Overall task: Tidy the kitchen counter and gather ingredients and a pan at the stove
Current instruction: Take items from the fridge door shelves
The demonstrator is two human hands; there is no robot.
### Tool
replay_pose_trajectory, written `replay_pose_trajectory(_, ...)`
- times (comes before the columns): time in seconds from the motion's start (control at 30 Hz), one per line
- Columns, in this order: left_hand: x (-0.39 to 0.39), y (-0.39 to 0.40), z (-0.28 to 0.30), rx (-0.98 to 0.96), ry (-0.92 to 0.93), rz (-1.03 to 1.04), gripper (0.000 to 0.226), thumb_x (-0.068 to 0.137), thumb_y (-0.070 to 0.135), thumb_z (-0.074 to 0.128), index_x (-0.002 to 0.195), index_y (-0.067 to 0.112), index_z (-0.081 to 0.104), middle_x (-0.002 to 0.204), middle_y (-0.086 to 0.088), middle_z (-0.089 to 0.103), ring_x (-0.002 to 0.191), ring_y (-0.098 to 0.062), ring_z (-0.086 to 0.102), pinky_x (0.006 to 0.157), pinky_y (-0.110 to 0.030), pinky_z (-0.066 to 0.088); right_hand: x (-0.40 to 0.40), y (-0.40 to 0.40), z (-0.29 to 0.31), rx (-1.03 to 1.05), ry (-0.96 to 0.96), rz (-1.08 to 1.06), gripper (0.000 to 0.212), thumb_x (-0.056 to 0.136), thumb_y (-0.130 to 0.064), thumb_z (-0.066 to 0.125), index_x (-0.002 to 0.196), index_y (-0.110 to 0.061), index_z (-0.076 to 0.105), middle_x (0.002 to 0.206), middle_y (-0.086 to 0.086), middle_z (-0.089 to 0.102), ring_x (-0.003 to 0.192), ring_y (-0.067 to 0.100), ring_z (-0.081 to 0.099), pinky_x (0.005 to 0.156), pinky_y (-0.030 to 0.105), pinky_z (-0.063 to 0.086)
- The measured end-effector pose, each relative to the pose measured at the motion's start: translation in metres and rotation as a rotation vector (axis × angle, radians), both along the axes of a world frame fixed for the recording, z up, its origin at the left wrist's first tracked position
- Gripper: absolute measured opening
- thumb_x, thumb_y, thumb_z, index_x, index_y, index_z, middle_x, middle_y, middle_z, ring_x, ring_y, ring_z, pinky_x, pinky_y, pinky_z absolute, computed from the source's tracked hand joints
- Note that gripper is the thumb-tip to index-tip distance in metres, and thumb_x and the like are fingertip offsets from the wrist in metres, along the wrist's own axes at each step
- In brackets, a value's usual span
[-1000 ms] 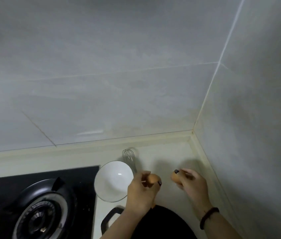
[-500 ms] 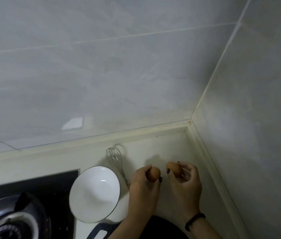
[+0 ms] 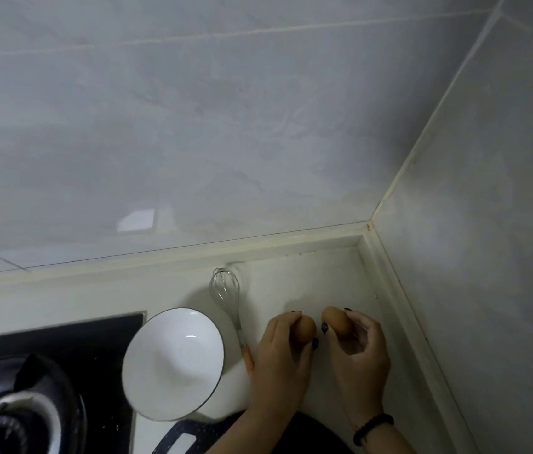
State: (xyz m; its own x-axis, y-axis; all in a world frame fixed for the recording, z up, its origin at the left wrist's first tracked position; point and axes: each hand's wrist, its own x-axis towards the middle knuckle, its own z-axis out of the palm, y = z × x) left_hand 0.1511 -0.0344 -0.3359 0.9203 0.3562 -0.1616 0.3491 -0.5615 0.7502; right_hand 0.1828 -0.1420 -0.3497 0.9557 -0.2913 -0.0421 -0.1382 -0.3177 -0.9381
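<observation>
My left hand (image 3: 280, 358) grips a brown egg (image 3: 306, 329) low over the pale counter (image 3: 307, 276). Close beside it, my right hand (image 3: 361, 352) holds a second brown egg (image 3: 335, 321) between thumb and fingers. The two eggs are a small gap apart. An empty white bowl (image 3: 173, 362) with a dark rim stands just left of my left hand. A wire whisk (image 3: 227, 301) with an orange handle lies between the bowl and that hand. The dark handle of a pan (image 3: 176, 440) shows at the bottom edge, its body hidden under my arms.
A black gas stove (image 3: 72, 342) with a round burner (image 3: 13, 414) fills the lower left. Grey tiled walls (image 3: 226, 126) meet in a corner at the right, closing in the counter behind and beside my hands.
Both hands have lowered the eggs towards the counter near the corner, and the eggs have come closer together. The view has shifted right, so the bowl and stove sit further left.
</observation>
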Motion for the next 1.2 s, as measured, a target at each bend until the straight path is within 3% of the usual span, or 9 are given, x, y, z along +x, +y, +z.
replay_pose_trajectory(0.23, -0.001, -0.001, 0.004, 0.001, 0.045, -0.003, 0.043, 0.087, 0.039, 0.06, 0.124, 0.045, 0.04, 0.125, 0.035, 0.04, 0.122, 0.009, 0.039, 0.111, -0.049, 0.02, -0.001, 0.001, 0.002, -0.024, 0.01, 0.033, 0.049, 0.072, -0.007, 0.081, 0.1, -0.037, 0.054, 0.103, -0.009, 0.061, 0.096, 0.013, 0.061, 0.087, 0.036, 0.053)
replay_pose_trajectory(0.4, -0.004, 0.002, 0.013, 0.007, 0.023, -0.038, 0.05, 0.086, 0.034, 0.063, 0.131, 0.036, 0.042, 0.13, 0.03, 0.036, 0.13, 0.0, 0.038, 0.112, -0.048, 0.027, 0.002, 0.0, 0.012, 0.017, 0.003, 0.025, 0.045, 0.077, -0.012, 0.078, 0.106, -0.036, 0.055, 0.113, -0.007, 0.061, 0.108, 0.014, 0.059, 0.094, 0.041, 0.052)
replay_pose_trajectory(0.5, -0.009, 0.009, 0.021, 0.017, -0.142, -0.055, 0.047, 0.082, 0.035, 0.061, 0.127, 0.025, 0.052, 0.132, 0.018, 0.045, 0.127, -0.002, 0.042, 0.109, -0.028, 0.035, 0.008, 0.001, 0.033, 0.154, 0.005, 0.0, 0.036, 0.083, -0.013, 0.071, 0.112, -0.03, 0.056, 0.126, -0.007, 0.056, 0.119, 0.012, 0.053, 0.094, 0.026, 0.045)
replay_pose_trajectory(0.57, -0.018, 0.014, 0.032, 0.026, -0.228, -0.039, 0.042, 0.084, 0.037, 0.058, 0.123, 0.023, 0.057, 0.129, 0.017, 0.049, 0.124, 0.002, 0.044, 0.105, -0.01, 0.032, 0.01, 0.003, 0.052, 0.142, -0.064, 0.016, 0.031, 0.086, -0.01, 0.067, 0.112, -0.022, 0.058, 0.125, -0.006, 0.058, 0.115, 0.015, 0.055, 0.088, 0.02, 0.044)
replay_pose_trajectory(0.6, -0.024, 0.018, 0.039, 0.029, -0.259, -0.024, 0.039, 0.084, 0.035, 0.059, 0.122, 0.025, 0.057, 0.129, 0.017, 0.05, 0.123, 0.004, 0.045, 0.103, -0.009, 0.033, 0.01, 0.006, 0.062, 0.147, -0.104, 0.021, 0.029, 0.086, -0.008, 0.066, 0.111, -0.021, 0.059, 0.122, -0.004, 0.06, 0.112, 0.015, 0.057, 0.086, 0.02, 0.047)
replay_pose_trajectory(0.77, -0.063, 0.037, 0.073, 0.013, -0.377, 0.082, 0.034, 0.081, 0.025, 0.067, 0.114, 0.029, 0.061, 0.123, 0.016, 0.058, 0.118, 0.007, 0.051, 0.094, -0.022, 0.046, 0.001, 0.024, 0.109, 0.249, -0.236, 0.082, 0.034, 0.087, 0.001, 0.062, 0.098, -0.031, 0.059, 0.104, 0.006, 0.068, 0.093, 0.013, 0.064, 0.082, 0.025, 0.05)
replay_pose_trajectory(0.9, -0.107, 0.055, 0.114, -0.016, -0.427, 0.22, 0.033, 0.078, 0.018, 0.068, 0.104, 0.038, 0.061, 0.115, 0.023, 0.06, 0.11, 0.0, 0.059, 0.083, -0.015, 0.05, -0.025, 0.045, 0.149, 0.37, -0.228, 0.269, 0.033, 0.087, 0.005, 0.058, 0.096, -0.027, 0.062, 0.098, 0.005, 0.07, 0.088, 0.012, 0.066, 0.074, 0.015, 0.051)
replay_pose_trajectory(0.97, -0.133, 0.064, 0.131, -0.018, -0.445, 0.293, 0.031, 0.08, 0.018, 0.068, 0.104, 0.036, 0.063, 0.113, 0.022, 0.061, 0.108, -0.002, 0.061, 0.082, -0.015, 0.051, -0.044, 0.058, 0.168, 0.406, -0.203, 0.398, 0.032, 0.087, 0.005, 0.058, 0.097, -0.024, 0.063, 0.093, 0.003, 0.071, 0.082, 0.01, 0.067, 0.067, 0.017, 0.049)
replay_pose_trajectory(1.2, -0.237, 0.088, 0.18, 0.014, -0.502, 0.54, 0.039, 0.086, 0.002, 0.065, 0.104, 0.036, 0.064, 0.106, 0.024, 0.064, 0.104, 0.002, 0.061, 0.085, -0.012, 0.048, -0.132, 0.104, 0.216, 0.435, -0.216, 0.804, 0.029, 0.085, 0.006, 0.06, 0.088, -0.022, 0.065, 0.099, -0.013, 0.071, 0.089, 0.009, 0.068, 0.074, 0.011, 0.048)
